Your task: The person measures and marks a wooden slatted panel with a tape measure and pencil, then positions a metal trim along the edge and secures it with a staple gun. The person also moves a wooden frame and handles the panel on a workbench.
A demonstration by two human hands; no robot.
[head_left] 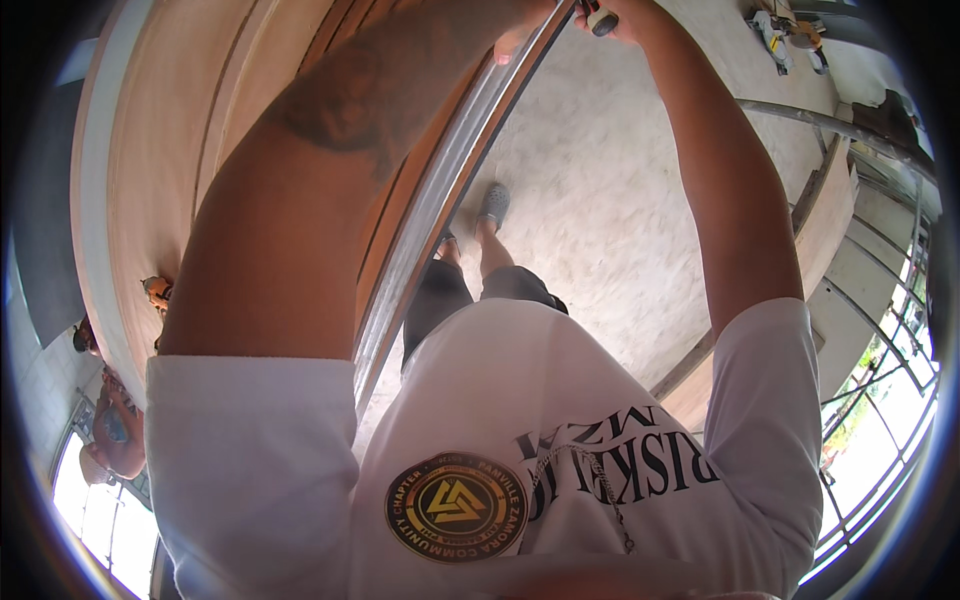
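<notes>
My right hand point(628, 20) is at the top edge of the view, its fingers closed around a tool with a rounded dark-and-pale end point(602, 22). Just left of it, my left hand point(510, 46) is mostly cut off by the frame. A fingertip of it shows against the edge of a long grey metal-looking strip point(440, 170). This strip runs down from between my hands past my left arm, along the side of brown wooden panels point(400, 200). The tool's other end is out of view.
Large curved wooden panels point(150, 150) stand on my left, with another person point(118, 440) beyond them. A pale concrete floor point(620, 190) lies below. On the right are a metal pipe point(840, 125), wooden boards point(825, 215) and some tools point(775, 42) at the far corner.
</notes>
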